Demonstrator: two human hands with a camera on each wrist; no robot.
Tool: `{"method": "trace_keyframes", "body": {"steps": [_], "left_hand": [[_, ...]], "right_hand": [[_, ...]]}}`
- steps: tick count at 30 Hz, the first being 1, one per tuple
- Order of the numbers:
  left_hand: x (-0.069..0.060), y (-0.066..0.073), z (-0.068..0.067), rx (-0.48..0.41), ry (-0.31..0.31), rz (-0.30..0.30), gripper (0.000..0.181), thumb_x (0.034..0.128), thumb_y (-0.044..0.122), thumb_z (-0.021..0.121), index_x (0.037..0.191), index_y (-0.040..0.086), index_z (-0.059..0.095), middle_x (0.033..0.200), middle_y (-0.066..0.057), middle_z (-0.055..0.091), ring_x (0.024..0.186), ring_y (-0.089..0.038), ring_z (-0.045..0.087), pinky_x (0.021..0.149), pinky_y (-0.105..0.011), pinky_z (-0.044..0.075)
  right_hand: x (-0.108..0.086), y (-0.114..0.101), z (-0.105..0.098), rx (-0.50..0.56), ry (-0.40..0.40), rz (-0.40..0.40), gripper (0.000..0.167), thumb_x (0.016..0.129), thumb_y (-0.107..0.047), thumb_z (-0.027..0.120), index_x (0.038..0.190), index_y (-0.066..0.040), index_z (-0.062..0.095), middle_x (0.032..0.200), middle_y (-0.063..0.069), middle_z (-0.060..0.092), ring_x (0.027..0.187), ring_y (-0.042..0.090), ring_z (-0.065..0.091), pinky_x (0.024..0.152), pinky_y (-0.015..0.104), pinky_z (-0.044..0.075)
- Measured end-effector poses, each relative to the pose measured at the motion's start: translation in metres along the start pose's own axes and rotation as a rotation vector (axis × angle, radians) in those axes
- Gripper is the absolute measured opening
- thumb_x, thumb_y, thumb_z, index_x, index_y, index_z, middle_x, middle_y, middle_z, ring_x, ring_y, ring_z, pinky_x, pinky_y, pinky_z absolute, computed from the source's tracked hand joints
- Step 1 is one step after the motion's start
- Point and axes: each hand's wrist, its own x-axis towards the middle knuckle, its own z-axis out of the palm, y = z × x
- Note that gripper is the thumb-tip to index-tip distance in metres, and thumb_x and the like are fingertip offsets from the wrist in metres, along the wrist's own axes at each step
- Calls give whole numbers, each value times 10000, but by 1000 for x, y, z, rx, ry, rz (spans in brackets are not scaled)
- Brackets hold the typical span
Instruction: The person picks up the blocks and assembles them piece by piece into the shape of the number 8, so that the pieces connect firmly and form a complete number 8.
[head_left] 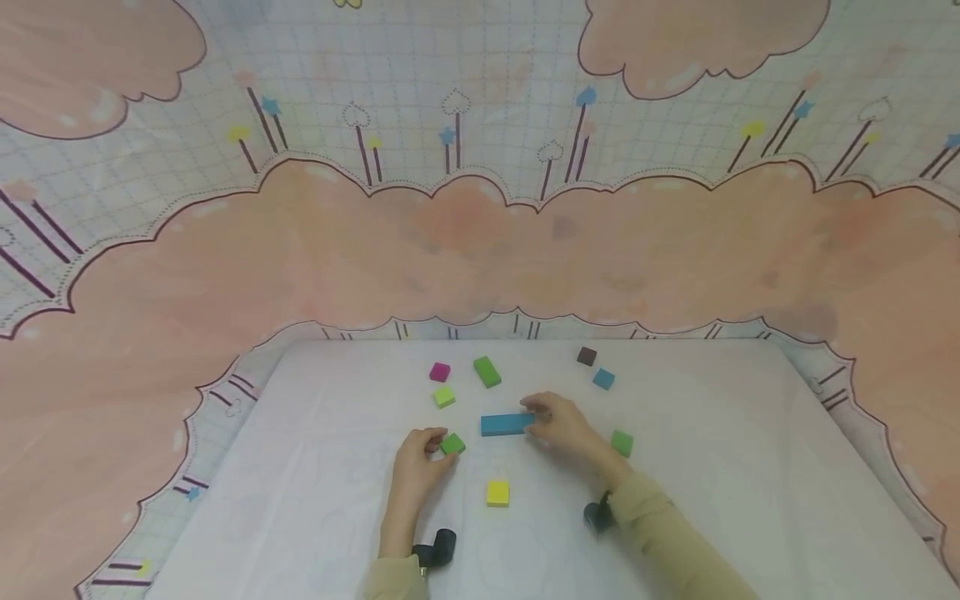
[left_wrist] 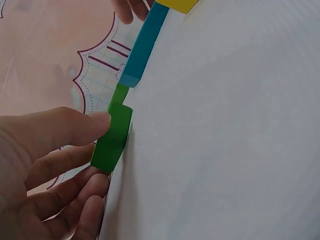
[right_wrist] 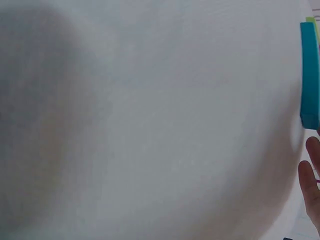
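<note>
In the head view my left hand [head_left: 418, 467] pinches a small green block [head_left: 453, 444] between thumb and fingers. The left wrist view shows the thumb pressed on one side of this block [left_wrist: 113, 140], with the other fingers curled loosely below. My right hand [head_left: 562, 427] holds the right end of a long blue block [head_left: 504, 425], thumb in front and fingers behind. In the right wrist view the blue block [right_wrist: 309, 75] stands at the right edge, two fingertips [right_wrist: 306, 167] just below its end; the thumb is hidden there. A yellow block [head_left: 497, 492] lies nearer, between both hands.
Farther back lie a magenta block [head_left: 440, 372], a lime block [head_left: 444, 397] and a longer green block [head_left: 487, 372]. To the right are a dark brown block [head_left: 587, 356], a small blue block [head_left: 603, 378] and another green block [head_left: 622, 442]. All rest on a white-covered table [head_left: 300, 500].
</note>
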Motion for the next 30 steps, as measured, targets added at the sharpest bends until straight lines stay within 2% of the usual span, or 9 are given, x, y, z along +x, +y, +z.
{"method": "trace_keyframes", "body": {"steps": [3, 8, 15, 22, 30], "left_hand": [[0, -1, -1, 0, 1, 17, 358, 766, 88, 766, 1108, 39, 670, 998, -91, 639, 906, -203, 574, 813, -345, 490], [0, -4, -2, -2, 5, 49, 343, 748, 65, 772, 1075, 23, 675, 967, -96, 629, 878, -193, 568, 783, -318, 488], [1, -4, -1, -1, -7, 36, 334, 746, 71, 772, 1065, 41, 676, 955, -76, 616, 874, -175, 551, 783, -306, 479], [3, -5, 1, -11, -4, 37, 312, 740, 69, 778, 1036, 45, 682, 939, -70, 610, 860, -167, 544, 770, -288, 471], [1, -7, 2, -9, 3, 41, 295, 738, 69, 780, 1017, 55, 685, 921, -61, 599, 845, -154, 534, 744, -265, 458]], "right_hand": [[3, 2, 3, 2, -5, 29, 439, 826, -100, 705, 1247, -178, 604, 1284, 42, 609, 1233, 253, 542, 1031, 451, 452], [5, 4, 8, -21, 7, 28, 430, 818, -87, 699, 1231, -174, 613, 1280, 46, 607, 1246, 259, 529, 1052, 465, 430], [6, 4, 9, -74, 20, -11, 387, 804, -76, 708, 1179, -143, 638, 1200, 46, 626, 1175, 242, 547, 1028, 453, 448], [7, 4, 10, -110, 30, -23, 391, 793, -64, 713, 1175, -118, 643, 1168, 58, 629, 1173, 258, 542, 1045, 453, 428], [7, 4, 12, -138, 34, -24, 381, 803, -81, 714, 1174, -138, 649, 1147, 35, 629, 1154, 236, 535, 1038, 447, 430]]}}
